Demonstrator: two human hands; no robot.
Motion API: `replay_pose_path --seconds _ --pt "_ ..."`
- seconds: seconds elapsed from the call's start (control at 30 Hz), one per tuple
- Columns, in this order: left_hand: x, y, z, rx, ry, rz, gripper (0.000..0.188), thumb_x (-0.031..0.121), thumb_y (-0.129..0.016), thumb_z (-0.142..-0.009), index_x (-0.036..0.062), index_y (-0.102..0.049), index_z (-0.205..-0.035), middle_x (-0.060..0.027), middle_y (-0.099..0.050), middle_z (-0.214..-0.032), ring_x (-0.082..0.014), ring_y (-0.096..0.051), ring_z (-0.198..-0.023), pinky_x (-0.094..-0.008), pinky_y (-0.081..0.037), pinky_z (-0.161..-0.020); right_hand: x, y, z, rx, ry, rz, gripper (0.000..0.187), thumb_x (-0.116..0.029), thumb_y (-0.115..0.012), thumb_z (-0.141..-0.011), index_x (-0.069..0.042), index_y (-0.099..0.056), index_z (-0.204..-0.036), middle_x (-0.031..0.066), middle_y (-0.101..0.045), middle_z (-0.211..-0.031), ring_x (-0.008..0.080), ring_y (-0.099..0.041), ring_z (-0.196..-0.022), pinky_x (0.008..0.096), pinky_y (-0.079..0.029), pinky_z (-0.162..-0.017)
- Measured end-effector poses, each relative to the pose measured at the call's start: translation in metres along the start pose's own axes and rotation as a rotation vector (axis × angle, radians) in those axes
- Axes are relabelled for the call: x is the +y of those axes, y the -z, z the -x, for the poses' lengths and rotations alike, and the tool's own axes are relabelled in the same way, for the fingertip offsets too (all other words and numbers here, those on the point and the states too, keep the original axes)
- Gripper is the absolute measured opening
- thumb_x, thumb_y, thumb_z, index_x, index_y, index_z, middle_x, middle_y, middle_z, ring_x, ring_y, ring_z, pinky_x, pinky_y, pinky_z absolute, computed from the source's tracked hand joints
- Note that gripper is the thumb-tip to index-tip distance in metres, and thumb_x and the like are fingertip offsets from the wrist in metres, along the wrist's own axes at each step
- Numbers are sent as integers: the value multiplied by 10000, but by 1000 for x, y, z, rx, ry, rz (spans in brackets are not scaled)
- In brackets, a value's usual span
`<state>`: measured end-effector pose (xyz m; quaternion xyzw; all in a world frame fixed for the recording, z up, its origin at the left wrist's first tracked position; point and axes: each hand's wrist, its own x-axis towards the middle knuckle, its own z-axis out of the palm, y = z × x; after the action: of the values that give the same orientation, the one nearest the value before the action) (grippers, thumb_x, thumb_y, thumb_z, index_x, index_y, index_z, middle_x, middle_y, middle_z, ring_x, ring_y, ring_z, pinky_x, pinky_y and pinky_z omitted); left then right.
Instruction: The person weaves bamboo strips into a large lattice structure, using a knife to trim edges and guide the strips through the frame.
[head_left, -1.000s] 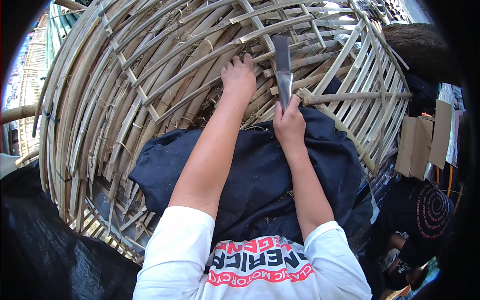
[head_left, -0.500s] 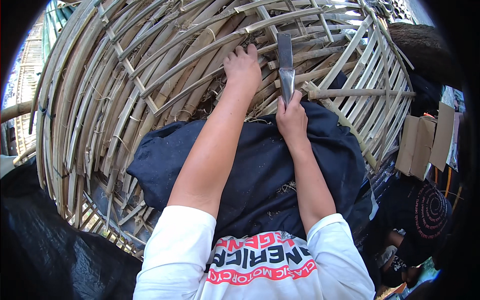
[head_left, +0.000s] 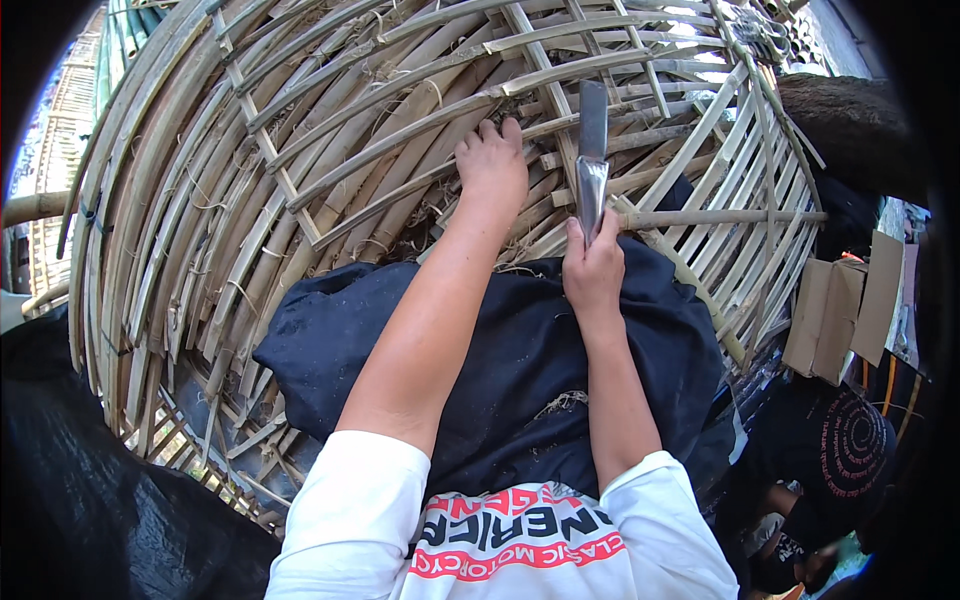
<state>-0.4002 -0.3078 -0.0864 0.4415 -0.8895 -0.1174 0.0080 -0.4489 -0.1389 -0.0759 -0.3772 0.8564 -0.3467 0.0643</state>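
A long bamboo slat [head_left: 415,186] slants across a curved bamboo framework [head_left: 290,170] in front of me. My left hand [head_left: 495,168] reaches onto that slat, its fingers bent over the far side and their tips hidden. In my right hand [head_left: 596,265] is a broad-bladed knife [head_left: 593,120], its blade pointing away from me and its lower part shiny silver. The grip is mostly covered by my closed fingers. The knife stands over the bamboo strips, just right of my left hand. Dark cloth [head_left: 480,370] lies across my lap below both forearms.
Lighter lattice strips [head_left: 740,170] fan out at the right, near a thick dark log [head_left: 850,125]. A cardboard box [head_left: 825,315] stands at the far right. Below it is a person in a dark printed shirt [head_left: 825,440]. Black sheeting [head_left: 100,490] covers the lower left.
The whole view has shifted, so the bamboo and both hands sit slightly lower in the picture. The knife has tilted a little and stays in my right hand. My left hand remains at the slat.
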Motion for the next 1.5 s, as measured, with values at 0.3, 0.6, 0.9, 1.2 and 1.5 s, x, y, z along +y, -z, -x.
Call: replay_pose_path --seconds 0.3,0.6,0.9,1.2,1.5 --pt "-10 -4 8 -49 -8 -13 499 111 -635 -775 6 -442 -1223 -236 -541 -1183 -405 -565 -1100 -485 -452 -921 -18 0 11 143 -83 -252 387 -265 -545 -946 12 -397 -1173 283 -645 -821 483 -631 -792 538 -484 -695" --pt "-3 -5 10 -46 -19 10 497 109 -627 -774 0 -454 -1227 -235 -538 -1189 -389 -567 -1095 -469 -443 -934 13 -14 5 -270 -187 262 381 -204 -580 -938 17 -385 -1178 279 -642 -852 475 -639 -767 504 -502 -657" --pt "-5 2 -7 2 -1 1 544 139 -640 -775 4 -438 -1261 -237 -535 -1198 -392 -580 -1082 -465 -452 -922 -10 2 6 56 42 -119 395 -281 -546 -950 3 -384 -1171 296 -644 -857 487 -635 -808 525 -490 -697" --pt "-9 -5 9 -116 15 -10 545 139 -659 -761 4 -432 -1238 -239 -524 -1239 -394 -557 -1143 -469 -439 -956 -5 -9 6 -125 -185 70 422 -272 -566 -947 26 -388 -1187 285 -644 -847 487 -632 -802 537 -483 -700" --pt "-5 -3 4 -81 14 -3 588 149 -678 -746 1 -421 -1254 -229 -538 -1203 -399 -563 -1122 -465 -450 -933 7 -12 7 -193 -148 179 387 -304 -551 -951 4 -412 -1141 287 -648 -873 470 -642 -807 505 -493 -672"
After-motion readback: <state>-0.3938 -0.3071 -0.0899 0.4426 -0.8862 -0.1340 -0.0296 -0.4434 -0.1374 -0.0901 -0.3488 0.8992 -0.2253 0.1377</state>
